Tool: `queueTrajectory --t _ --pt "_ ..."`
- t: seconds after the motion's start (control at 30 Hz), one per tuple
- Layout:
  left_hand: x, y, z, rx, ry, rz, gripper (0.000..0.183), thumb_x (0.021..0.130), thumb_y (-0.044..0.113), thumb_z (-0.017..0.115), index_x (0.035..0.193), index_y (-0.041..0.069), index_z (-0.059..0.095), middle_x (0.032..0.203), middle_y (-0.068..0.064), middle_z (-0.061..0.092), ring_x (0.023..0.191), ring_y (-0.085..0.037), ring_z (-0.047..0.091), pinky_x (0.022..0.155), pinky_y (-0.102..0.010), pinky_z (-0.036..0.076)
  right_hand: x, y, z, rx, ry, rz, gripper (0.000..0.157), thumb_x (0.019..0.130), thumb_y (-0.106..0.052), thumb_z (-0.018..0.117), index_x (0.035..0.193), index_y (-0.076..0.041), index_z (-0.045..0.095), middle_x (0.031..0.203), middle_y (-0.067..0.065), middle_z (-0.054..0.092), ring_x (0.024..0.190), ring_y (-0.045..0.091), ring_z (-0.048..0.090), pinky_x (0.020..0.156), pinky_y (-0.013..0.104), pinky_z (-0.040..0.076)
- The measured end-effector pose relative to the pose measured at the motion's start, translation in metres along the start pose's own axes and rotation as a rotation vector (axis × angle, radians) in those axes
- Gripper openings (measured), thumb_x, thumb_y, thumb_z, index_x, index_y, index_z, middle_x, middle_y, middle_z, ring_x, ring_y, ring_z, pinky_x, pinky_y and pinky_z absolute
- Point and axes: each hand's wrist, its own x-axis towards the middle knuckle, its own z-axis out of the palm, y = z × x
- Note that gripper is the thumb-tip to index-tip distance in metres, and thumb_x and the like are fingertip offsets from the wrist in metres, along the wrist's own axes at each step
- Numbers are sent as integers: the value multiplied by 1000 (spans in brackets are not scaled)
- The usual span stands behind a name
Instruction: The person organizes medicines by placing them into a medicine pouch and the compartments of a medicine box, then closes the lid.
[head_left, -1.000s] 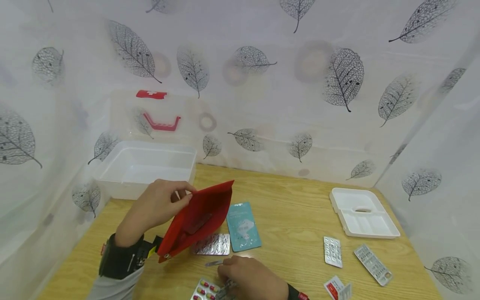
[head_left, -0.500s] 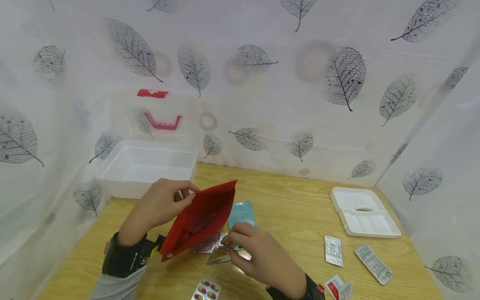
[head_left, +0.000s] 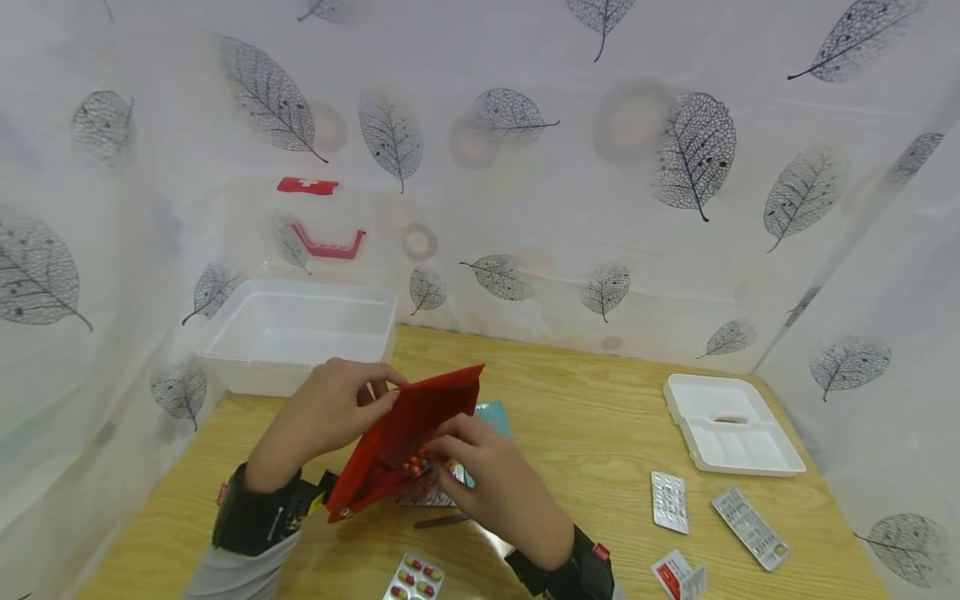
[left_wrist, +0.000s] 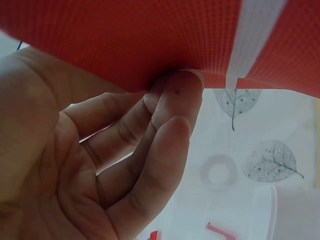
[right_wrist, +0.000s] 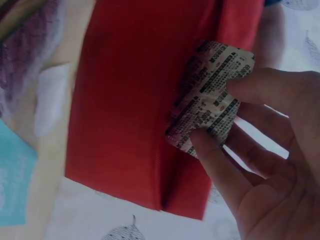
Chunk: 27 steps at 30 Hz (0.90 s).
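Note:
A red fabric pouch (head_left: 431, 408) is held up, tilted, its mouth toward me. My left hand (head_left: 337, 412) pinches its upper edge between thumb and fingers; the left wrist view shows a white stripe on the red fabric (left_wrist: 150, 40) above those fingers. In my right hand (head_left: 495, 479) is a pill blister pack (right_wrist: 215, 95), printed foil side visible in the right wrist view. Its far end reaches into the pouch's mouth, while thumb and fingers grip the near end. From the head view, orange-red pills (head_left: 415, 463) show against the pouch's inside.
Below the pouch lie a silver blister pack (head_left: 431, 492), a slim strip-like object (head_left: 441, 521) and a teal packet (head_left: 495, 417). A capsule blister pack (head_left: 414, 577) lies in front. An open white box (head_left: 300, 379) stands back left; a white tray (head_left: 738, 442) and more blister packs (head_left: 670, 502) are right.
My right hand has risen from the table with the blister pack and moved up to the pouch, putting the pack's end into its mouth. The left hand still holds the pouch.

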Motion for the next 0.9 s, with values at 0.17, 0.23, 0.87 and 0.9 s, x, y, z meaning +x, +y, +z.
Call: queueTrajectory --t 0.17,0.23,0.87,0.9 --pt "0 4 3 -6 -9 13 15 95 15 66 106 19 76 74 12 63 61 -5 54 54 -26 48 0 3 16 -1 -126 104 17 96 -19 70 113 -16 73 117 -4 62 97 5 58 79 14 49" --pt "1 5 3 -2 -14 16 15 95 15 66 106 19 76 74 12 62 61 -4 54 55 -25 48 0 4 21 -9 -161 117 18 97 -21 68 114 -15 73 118 -4 62 96 5 57 78 13 49" --pt "1 0 3 3 3 40 15 95 14 66 105 18 76 73 12 63 61 -3 54 55 -25 47 -3 -6 13 -17 -102 -4 10 95 -16 68 104 -16 72 98 -8 61 83 3 51 70 11 43" --pt "1 0 3 0 6 38 15 95 14 65 105 18 76 73 12 63 61 -3 54 55 -25 47 -4 -7 12 -3 -91 -22 10 94 -14 68 103 -16 72 94 -9 61 79 1 50 68 9 41"
